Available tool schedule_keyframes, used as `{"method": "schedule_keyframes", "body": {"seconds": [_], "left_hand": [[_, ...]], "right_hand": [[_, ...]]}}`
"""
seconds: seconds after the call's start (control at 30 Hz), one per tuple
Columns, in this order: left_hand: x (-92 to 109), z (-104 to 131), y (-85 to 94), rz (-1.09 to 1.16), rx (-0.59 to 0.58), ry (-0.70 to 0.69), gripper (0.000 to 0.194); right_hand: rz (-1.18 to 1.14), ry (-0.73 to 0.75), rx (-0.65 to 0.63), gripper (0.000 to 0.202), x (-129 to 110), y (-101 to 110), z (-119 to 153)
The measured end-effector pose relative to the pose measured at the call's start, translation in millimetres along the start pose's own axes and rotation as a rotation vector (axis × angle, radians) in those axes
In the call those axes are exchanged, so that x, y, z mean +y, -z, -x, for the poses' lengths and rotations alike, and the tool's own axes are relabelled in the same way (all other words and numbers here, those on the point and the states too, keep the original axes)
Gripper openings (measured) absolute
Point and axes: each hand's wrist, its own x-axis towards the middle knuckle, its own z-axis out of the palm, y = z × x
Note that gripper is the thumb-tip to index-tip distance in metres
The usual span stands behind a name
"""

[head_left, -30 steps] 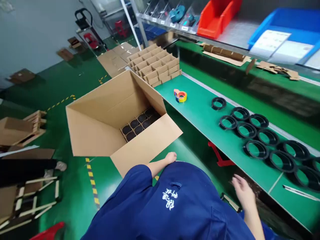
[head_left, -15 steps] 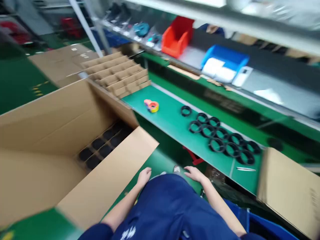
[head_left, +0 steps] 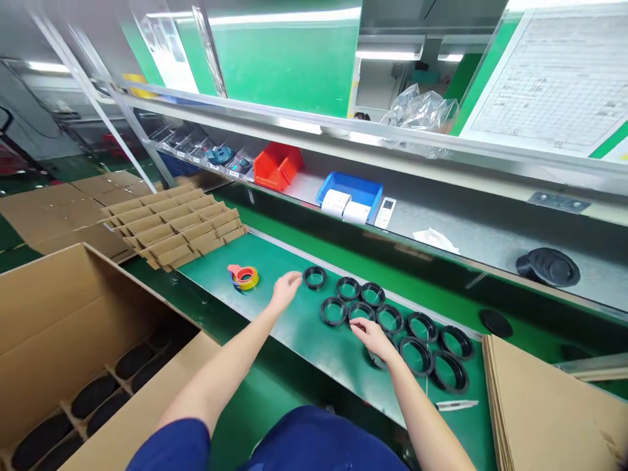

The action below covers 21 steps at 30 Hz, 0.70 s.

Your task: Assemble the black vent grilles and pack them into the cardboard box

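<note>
Several black rings stand in loose rows on the green bench top (head_left: 299, 340). My left hand (head_left: 287, 290) is over the bench just left of the leftmost black ring (head_left: 314, 267). Its fingers are loosely bent, and nothing shows in them. Over the front part of the group is my right hand (head_left: 371, 335), thumb and fingers apart and holding nothing. It partly covers a front black ring (head_left: 375, 360) and overlaps the one behind it. Whether either hand touches a ring, I cannot tell.
A tape roll in a dispenser (head_left: 244, 277) lies left of my left hand. Cardboard dividers (head_left: 176, 226) are stacked at the far left, above an open carton (head_left: 44, 307) holding black round pieces. Tweezers (head_left: 456, 405) and flat cardboard (head_left: 554, 405) lie right. A shelf holds red (head_left: 278, 167) and blue bins (head_left: 358, 190).
Both hands have risen from beside my body and reached forward over the bench, the left near the end ring, the right over the ring group. The view has tilted up and turned.
</note>
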Motion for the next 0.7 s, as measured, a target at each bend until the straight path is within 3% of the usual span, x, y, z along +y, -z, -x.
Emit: {"method": "schedule_keyframes", "body": {"seconds": [0.17, 0.3, 0.4, 0.5, 0.6, 0.7], "left_hand": [[96, -133, -42.7, 0.215, 0.126, -0.086, 0.043], [131, -197, -58.3, 0.314, 0.165, -0.009, 0.047], [135, -220, -68.9, 0.356, 0.140, 0.051, 0.050], [131, -229, -76.0, 0.401, 0.046, 0.085, 0.054], [124, -231, -70.6, 0.443, -0.077, 0.082, 0.049], [115, -233, -53.0, 0.472, -0.187, 0.057, 0.043]], "right_hand": [[-0.083, 0.056, 0.088, 0.050, -17, 36, -49], [-0.181, 0.137, 0.006, 0.049, -41, 41, -72], [-0.204, 0.167, -0.046, 0.048, -56, 45, -85], [-0.237, 0.165, -0.017, 0.051, -70, 56, -105], [-0.285, 0.137, 0.091, 0.054, -91, 71, -138], [-0.329, 0.163, 0.276, 0.054, -120, 86, -185]]}}
